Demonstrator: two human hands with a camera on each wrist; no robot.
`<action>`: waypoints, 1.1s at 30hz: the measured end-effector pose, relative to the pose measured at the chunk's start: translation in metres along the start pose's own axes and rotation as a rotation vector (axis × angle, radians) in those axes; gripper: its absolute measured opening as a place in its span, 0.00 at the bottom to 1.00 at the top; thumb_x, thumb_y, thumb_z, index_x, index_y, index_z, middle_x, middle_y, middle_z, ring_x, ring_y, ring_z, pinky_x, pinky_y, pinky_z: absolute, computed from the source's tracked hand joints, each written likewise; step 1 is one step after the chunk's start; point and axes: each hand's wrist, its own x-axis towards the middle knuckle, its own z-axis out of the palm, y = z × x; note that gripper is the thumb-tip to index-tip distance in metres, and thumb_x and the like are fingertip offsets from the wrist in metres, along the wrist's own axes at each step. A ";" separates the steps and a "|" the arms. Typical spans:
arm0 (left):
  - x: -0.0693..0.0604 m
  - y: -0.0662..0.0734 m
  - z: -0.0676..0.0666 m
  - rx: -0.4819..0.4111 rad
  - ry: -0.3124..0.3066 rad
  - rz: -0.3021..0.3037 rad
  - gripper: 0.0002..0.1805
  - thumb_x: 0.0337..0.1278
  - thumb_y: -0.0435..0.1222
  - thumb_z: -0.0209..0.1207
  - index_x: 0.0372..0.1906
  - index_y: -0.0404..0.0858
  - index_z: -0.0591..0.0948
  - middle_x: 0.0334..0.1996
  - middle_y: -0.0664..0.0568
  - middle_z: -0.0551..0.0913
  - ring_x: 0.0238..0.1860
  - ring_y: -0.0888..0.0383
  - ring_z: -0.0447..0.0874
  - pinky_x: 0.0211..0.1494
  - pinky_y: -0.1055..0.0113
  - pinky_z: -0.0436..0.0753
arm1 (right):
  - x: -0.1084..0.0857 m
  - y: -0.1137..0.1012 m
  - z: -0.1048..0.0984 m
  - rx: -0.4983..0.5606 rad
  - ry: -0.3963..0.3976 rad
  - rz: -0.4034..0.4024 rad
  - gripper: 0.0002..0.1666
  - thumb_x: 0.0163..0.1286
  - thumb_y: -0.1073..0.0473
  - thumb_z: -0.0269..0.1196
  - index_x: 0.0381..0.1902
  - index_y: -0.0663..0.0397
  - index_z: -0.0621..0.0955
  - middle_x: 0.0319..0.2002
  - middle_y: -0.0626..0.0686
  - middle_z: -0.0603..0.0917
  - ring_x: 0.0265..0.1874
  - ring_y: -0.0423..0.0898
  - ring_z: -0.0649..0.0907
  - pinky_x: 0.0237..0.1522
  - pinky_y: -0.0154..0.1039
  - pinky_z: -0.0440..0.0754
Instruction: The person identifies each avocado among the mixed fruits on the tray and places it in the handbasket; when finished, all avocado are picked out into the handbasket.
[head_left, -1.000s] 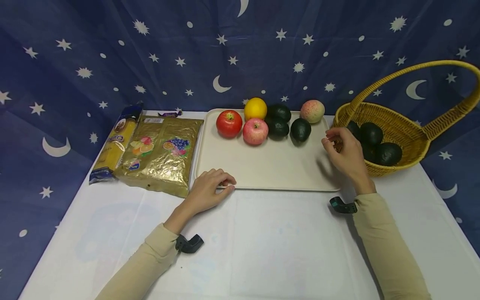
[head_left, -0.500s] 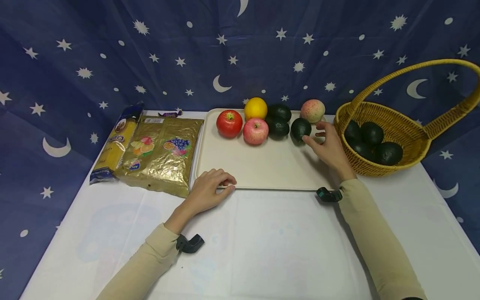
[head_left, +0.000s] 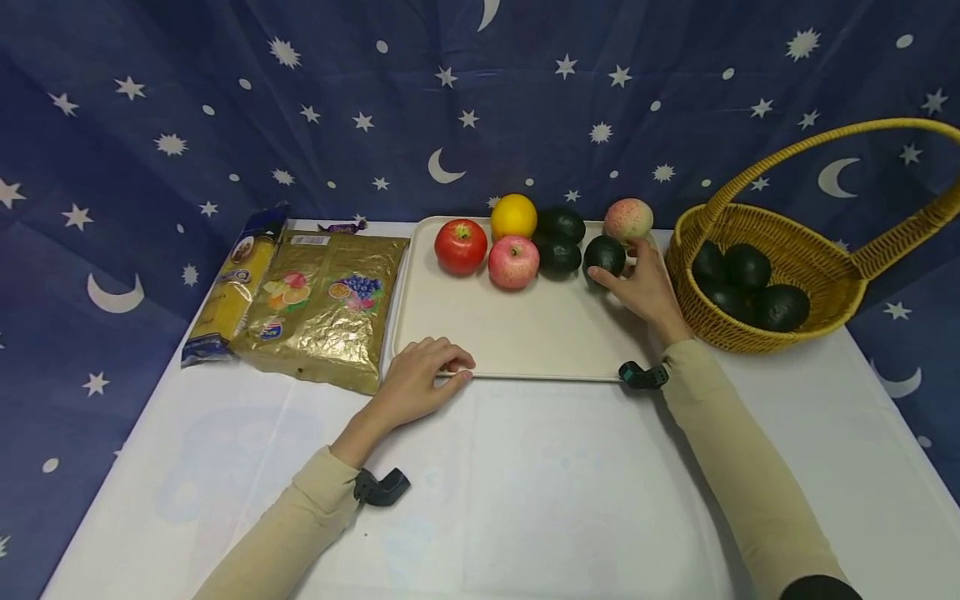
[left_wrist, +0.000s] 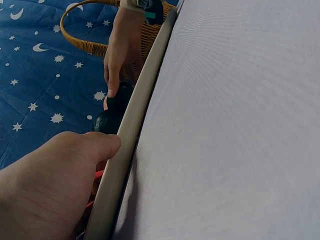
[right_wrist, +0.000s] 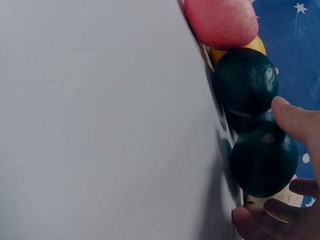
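Note:
My right hand [head_left: 647, 287] reaches around a dark green avocado [head_left: 604, 257] on the cream tray [head_left: 525, 342]. In the right wrist view the thumb lies on one side of this avocado and the curved fingers on the other, with small gaps visible. Close behind it sits a pale pink peach [head_left: 628, 220]. Two more avocados [head_left: 557, 255] lie to its left, beside a pink apple [head_left: 513, 262], an orange [head_left: 513, 217] and a red tomato [head_left: 461, 247]. My left hand [head_left: 420, 379] rests loosely at the tray's near left edge, holding nothing.
A wicker basket [head_left: 825, 304] with a tall handle stands right of the tray, with several avocados [head_left: 780, 307] inside. Left of the tray lie a gold bag [head_left: 322, 308], a yellow-and-blue pasta packet [head_left: 236, 283] and a small purple wrapped candy [head_left: 342, 227]. A starry curtain [head_left: 375, 108] hangs behind.
My right hand has moved left from beside the basket to the nearest avocado on the tray, its thumb and fingers now around it. The left hand has stayed put.

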 end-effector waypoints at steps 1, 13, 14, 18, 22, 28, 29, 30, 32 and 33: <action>0.000 0.000 0.000 0.001 0.000 0.000 0.06 0.59 0.45 0.59 0.40 0.54 0.82 0.32 0.64 0.78 0.36 0.65 0.73 0.43 0.66 0.68 | 0.001 0.000 0.001 0.002 -0.003 0.003 0.56 0.57 0.37 0.65 0.72 0.56 0.52 0.65 0.65 0.62 0.57 0.61 0.72 0.55 0.55 0.71; 0.000 -0.001 0.002 0.004 0.004 0.001 0.06 0.59 0.46 0.59 0.40 0.54 0.82 0.31 0.64 0.77 0.36 0.66 0.72 0.43 0.66 0.68 | 0.007 0.000 0.006 -0.033 0.021 0.020 0.50 0.58 0.42 0.65 0.70 0.54 0.56 0.62 0.66 0.66 0.58 0.61 0.69 0.57 0.57 0.67; 0.000 -0.001 0.002 0.004 0.006 0.002 0.06 0.59 0.46 0.59 0.40 0.54 0.82 0.31 0.65 0.77 0.36 0.66 0.72 0.43 0.66 0.68 | 0.006 0.000 0.006 -0.032 0.024 0.017 0.49 0.58 0.42 0.65 0.70 0.54 0.56 0.61 0.66 0.66 0.58 0.61 0.69 0.58 0.56 0.67; 0.000 -0.002 0.001 0.006 0.015 0.014 0.06 0.59 0.46 0.59 0.40 0.54 0.82 0.31 0.65 0.77 0.36 0.66 0.72 0.43 0.66 0.68 | 0.004 -0.001 0.005 -0.022 0.035 -0.008 0.47 0.59 0.47 0.65 0.69 0.58 0.57 0.61 0.67 0.66 0.56 0.60 0.70 0.57 0.55 0.67; 0.000 -0.002 0.001 0.004 0.015 0.015 0.06 0.59 0.45 0.59 0.40 0.53 0.82 0.31 0.64 0.78 0.36 0.65 0.73 0.43 0.66 0.68 | 0.001 -0.002 0.004 -0.011 0.042 -0.037 0.46 0.59 0.49 0.65 0.68 0.59 0.58 0.61 0.66 0.66 0.54 0.60 0.71 0.56 0.54 0.68; 0.001 -0.002 0.001 0.007 0.009 0.006 0.06 0.59 0.45 0.59 0.40 0.54 0.82 0.31 0.64 0.77 0.36 0.65 0.73 0.43 0.66 0.67 | -0.004 -0.002 0.002 0.002 0.034 -0.083 0.45 0.59 0.52 0.65 0.69 0.57 0.58 0.62 0.66 0.64 0.59 0.59 0.68 0.59 0.55 0.68; 0.001 -0.002 0.001 0.008 0.008 0.005 0.06 0.59 0.46 0.59 0.40 0.54 0.82 0.31 0.64 0.77 0.36 0.65 0.73 0.43 0.66 0.67 | -0.005 -0.002 0.001 0.006 0.030 -0.090 0.45 0.59 0.53 0.65 0.69 0.57 0.58 0.62 0.66 0.64 0.60 0.58 0.68 0.60 0.55 0.67; 0.001 -0.001 0.001 0.008 0.007 0.005 0.06 0.59 0.46 0.59 0.40 0.54 0.82 0.31 0.64 0.77 0.36 0.65 0.73 0.43 0.66 0.67 | -0.006 -0.002 0.001 0.008 0.027 -0.098 0.45 0.60 0.53 0.65 0.70 0.57 0.57 0.63 0.66 0.64 0.61 0.59 0.67 0.60 0.56 0.67; 0.000 -0.001 0.001 0.005 0.007 0.006 0.06 0.59 0.46 0.59 0.40 0.54 0.82 0.31 0.64 0.77 0.36 0.65 0.72 0.43 0.66 0.67 | -0.009 -0.003 -0.001 0.013 0.027 -0.112 0.45 0.59 0.54 0.65 0.70 0.57 0.58 0.63 0.66 0.64 0.61 0.58 0.67 0.60 0.56 0.67; 0.000 -0.001 0.001 0.004 0.008 0.006 0.06 0.59 0.45 0.59 0.40 0.53 0.82 0.31 0.64 0.77 0.36 0.65 0.72 0.43 0.66 0.67 | -0.010 -0.004 -0.002 0.019 0.032 -0.119 0.45 0.59 0.55 0.65 0.70 0.57 0.58 0.63 0.66 0.65 0.61 0.58 0.67 0.60 0.56 0.67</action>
